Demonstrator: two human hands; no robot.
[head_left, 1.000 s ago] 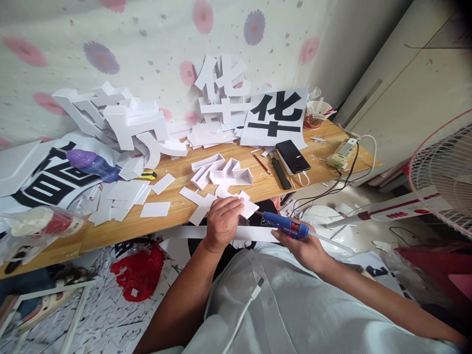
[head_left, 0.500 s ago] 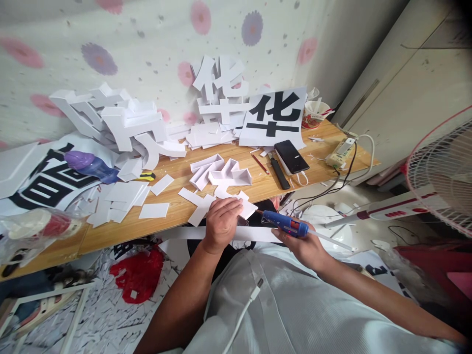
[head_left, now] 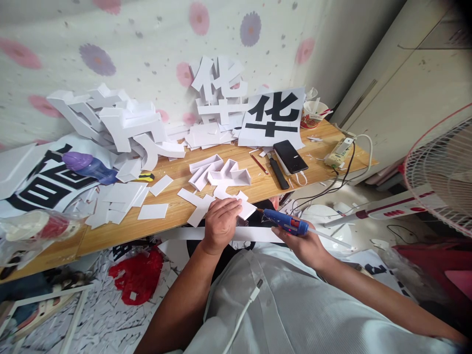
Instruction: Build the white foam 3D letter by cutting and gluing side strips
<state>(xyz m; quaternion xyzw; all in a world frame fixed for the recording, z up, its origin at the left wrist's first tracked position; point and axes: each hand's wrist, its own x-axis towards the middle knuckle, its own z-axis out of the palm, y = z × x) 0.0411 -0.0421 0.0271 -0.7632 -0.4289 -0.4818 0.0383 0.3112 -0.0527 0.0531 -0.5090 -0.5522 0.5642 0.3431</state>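
My right hand [head_left: 304,248] is closed around a blue hot glue gun [head_left: 285,222] with a long clear glue stick out of its back. The gun's nozzle points left, at the corner of a small white foam board piece [head_left: 247,210]. That piece is gripped in my left hand [head_left: 221,221], over the table's front edge; the fingers hide much of it. Just left of my left hand, a flat white cut-out [head_left: 199,204] lies on the table. Behind it sit white walled letter parts [head_left: 229,176].
On the wooden table [head_left: 177,169] are a black phone [head_left: 291,156], a dark-handled cutter [head_left: 278,172], a pencil [head_left: 259,163] and loose white pieces [head_left: 153,211]. White letters [head_left: 125,125] stack at the back. A power strip [head_left: 339,152] sits right, near a fan [head_left: 442,167].
Both hands, the glue gun and the white piece hold nearly the same pose. The whole view has shifted very slightly.
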